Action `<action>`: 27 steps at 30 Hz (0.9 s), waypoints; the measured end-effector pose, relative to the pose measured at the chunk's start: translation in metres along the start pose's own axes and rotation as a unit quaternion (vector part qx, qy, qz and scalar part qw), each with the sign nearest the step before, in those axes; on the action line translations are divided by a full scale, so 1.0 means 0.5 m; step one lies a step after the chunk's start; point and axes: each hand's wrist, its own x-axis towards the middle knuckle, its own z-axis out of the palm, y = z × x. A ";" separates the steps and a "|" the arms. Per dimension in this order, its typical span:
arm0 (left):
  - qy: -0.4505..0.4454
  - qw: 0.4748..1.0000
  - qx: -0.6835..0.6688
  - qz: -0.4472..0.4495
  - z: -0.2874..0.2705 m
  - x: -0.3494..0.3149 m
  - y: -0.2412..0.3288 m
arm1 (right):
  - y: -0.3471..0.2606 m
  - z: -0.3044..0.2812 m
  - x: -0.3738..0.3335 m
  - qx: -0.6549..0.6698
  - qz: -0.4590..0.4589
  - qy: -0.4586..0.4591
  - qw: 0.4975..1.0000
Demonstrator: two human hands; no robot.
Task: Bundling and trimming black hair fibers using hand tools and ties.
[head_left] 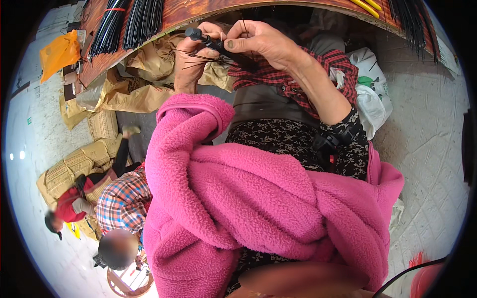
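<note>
High in the view, my left hand point(191, 62) is closed around a black rod with a round knobbed end point(194, 34). Thin dark wires point(191, 60) fan out sideways by its fingers. Close against it, my right hand point(263, 43) is pinched, thumb to forefinger, at the rod's other side, with a thin black wire point(243, 22) rising between its fingers. Both hands work just off the near edge of the wooden table point(198, 9). Where the wires meet the rod is partly hidden by my fingers. The pink fleece sleeve point(181, 119) is rolled back on my left forearm.
Bundles of black rods point(144, 22) lie on the table's left; more black strands point(415, 27) hang at right beside a yellow-handled tool point(367, 6). An orange bag point(59, 54) hangs left. Brown sacks point(139, 97) and a white bag point(370, 99) sit below. Two people are at lower left.
</note>
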 end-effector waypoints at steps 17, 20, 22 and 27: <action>0.087 0.990 0.107 -0.032 0.067 0.037 0.002 | 0.043 -0.024 -0.016 0.079 -0.129 0.119 0.981; 0.061 0.990 0.120 -0.031 0.069 0.039 0.002 | 0.043 -0.033 -0.019 0.097 -0.114 0.117 0.982; 0.067 0.989 0.126 -0.033 0.072 0.040 0.004 | 0.043 -0.034 -0.017 0.091 -0.110 0.120 0.982; 0.084 0.982 0.158 -0.051 0.084 0.039 -0.002 | 0.050 -0.045 -0.013 0.110 -0.104 0.121 0.981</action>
